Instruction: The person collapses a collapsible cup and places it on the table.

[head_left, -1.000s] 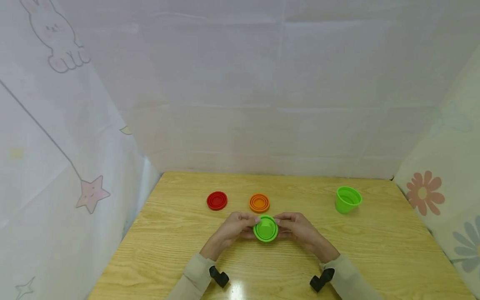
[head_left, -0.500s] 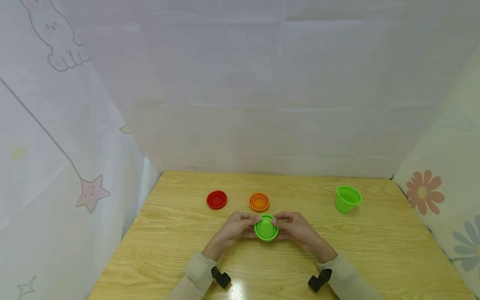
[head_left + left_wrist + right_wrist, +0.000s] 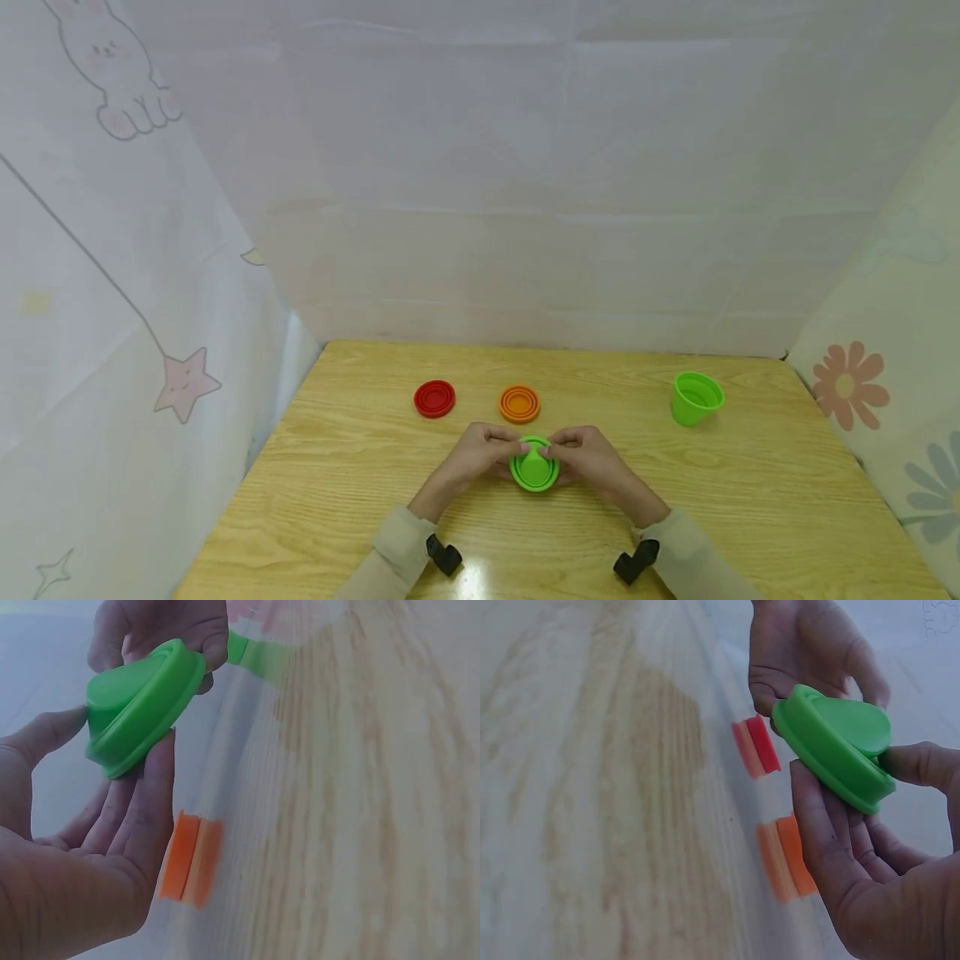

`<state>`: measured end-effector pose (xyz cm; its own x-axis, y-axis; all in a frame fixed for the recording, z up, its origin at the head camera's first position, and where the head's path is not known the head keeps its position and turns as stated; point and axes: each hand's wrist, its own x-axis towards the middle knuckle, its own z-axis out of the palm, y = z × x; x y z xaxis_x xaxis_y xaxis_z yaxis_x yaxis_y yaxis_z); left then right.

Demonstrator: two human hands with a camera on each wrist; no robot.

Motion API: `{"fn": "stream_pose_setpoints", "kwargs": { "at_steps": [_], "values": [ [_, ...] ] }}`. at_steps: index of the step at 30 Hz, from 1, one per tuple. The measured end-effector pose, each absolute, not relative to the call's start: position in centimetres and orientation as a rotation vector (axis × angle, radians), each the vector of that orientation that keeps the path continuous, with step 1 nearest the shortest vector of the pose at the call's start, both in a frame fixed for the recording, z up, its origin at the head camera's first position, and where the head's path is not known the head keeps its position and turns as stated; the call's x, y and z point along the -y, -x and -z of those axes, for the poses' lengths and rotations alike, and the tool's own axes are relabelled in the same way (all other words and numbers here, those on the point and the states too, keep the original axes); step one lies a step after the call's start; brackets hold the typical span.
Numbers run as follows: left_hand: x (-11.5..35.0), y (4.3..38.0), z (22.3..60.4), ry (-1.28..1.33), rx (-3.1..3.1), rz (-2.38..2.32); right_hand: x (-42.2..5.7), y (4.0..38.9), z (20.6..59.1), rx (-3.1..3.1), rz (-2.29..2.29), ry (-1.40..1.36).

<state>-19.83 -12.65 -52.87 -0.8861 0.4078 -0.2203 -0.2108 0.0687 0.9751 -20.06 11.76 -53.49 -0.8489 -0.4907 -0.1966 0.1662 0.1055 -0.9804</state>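
A light green collapsible cup [image 3: 535, 475], squashed nearly flat, is held above the table between both hands. My left hand [image 3: 474, 461] pinches its left side, thumb on the inner face and fingers underneath. From the other side my right hand [image 3: 598, 461] grips it the same way, and the two thumbs almost meet near the cup's centre. In the left wrist view the cup [image 3: 142, 712] is tilted, its middle bulging toward the thumb. The right wrist view shows the cup [image 3: 832, 746] with a slanted bulge above its thick rim; fingertips support that rim from below.
A flattened red collapsible cup [image 3: 434, 400] and a flattened orange one [image 3: 519, 405] lie beyond the hands. An expanded green cup [image 3: 694, 402] stands at the right. The wooden table [image 3: 330, 492] is bordered by printed cloth [image 3: 480, 208] at the back and sides.
Both thumbs have slid inward from the cup's edges toward its centre, and the inner part has changed shape. The held cup sits slightly nearer the person. The other cups have not moved.
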Motion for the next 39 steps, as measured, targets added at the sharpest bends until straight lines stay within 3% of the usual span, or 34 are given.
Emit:
{"fn": "stream_pose_setpoints", "kwargs": {
  "at_steps": [21, 39],
  "values": [
    [12.5, 19.6, 52.9, -0.265, -2.205, -1.776, -11.6, 19.8, 53.7, -1.920, 1.781, 0.327],
    [13.2, 19.7, 52.9, -0.224, -1.974, -1.840, -12.2, 20.0, 53.3, -1.941, 1.777, 0.295]
  ]
}}
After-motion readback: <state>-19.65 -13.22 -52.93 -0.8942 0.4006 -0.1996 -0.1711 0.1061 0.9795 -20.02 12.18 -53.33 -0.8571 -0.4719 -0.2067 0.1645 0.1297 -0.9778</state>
